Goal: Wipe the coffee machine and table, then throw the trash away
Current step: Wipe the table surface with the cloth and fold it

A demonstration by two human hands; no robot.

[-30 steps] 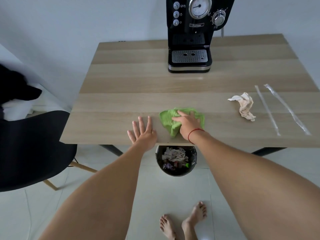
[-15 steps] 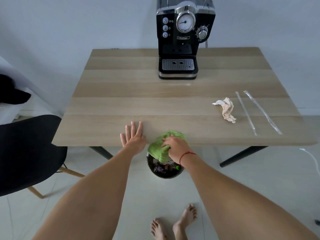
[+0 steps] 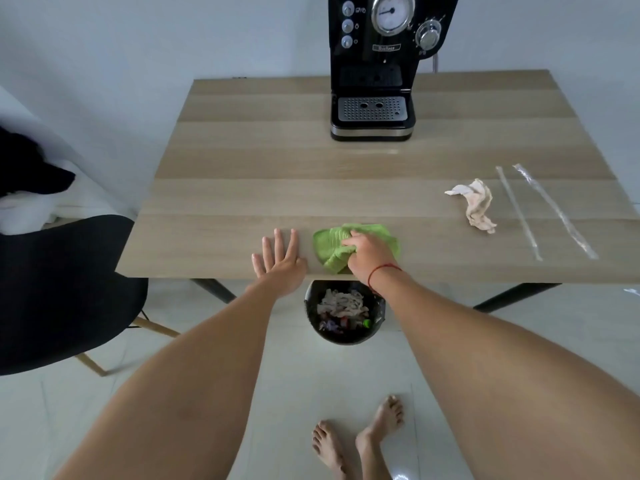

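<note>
Wooden table (image 3: 242, 161) against a pale wall, white tile floor below. On my feed the right hand (image 3: 369, 254) has its fingers (image 3: 350, 242) curled into a green cloth (image 3: 329, 244), gripping it bunched against the tabletop near the front edge. Red string bracelet (image 3: 381, 271) on that wrist. Left hand (image 3: 278, 263) lies flat just beside the cloth, not touching it, fingers straight and spread, palm at the table's near edge. Black trash bin (image 3: 346, 337) sits on the floor under that edge, between my two forearms, with crumpled paper and scraps inside. Further right on the table: a crumpled tissue (image 3: 476, 206), then two clear plastic straw wrappers (image 3: 517, 213) lying side by side, apart from each other. Black coffee machine (image 3: 372, 64) stands at the back of the table, well apart from the cloth, its drip tray facing me. Black chair (image 3: 62, 289) at the table's left. Bare feet (image 3: 360, 441) at the bottom of the frame.
</note>
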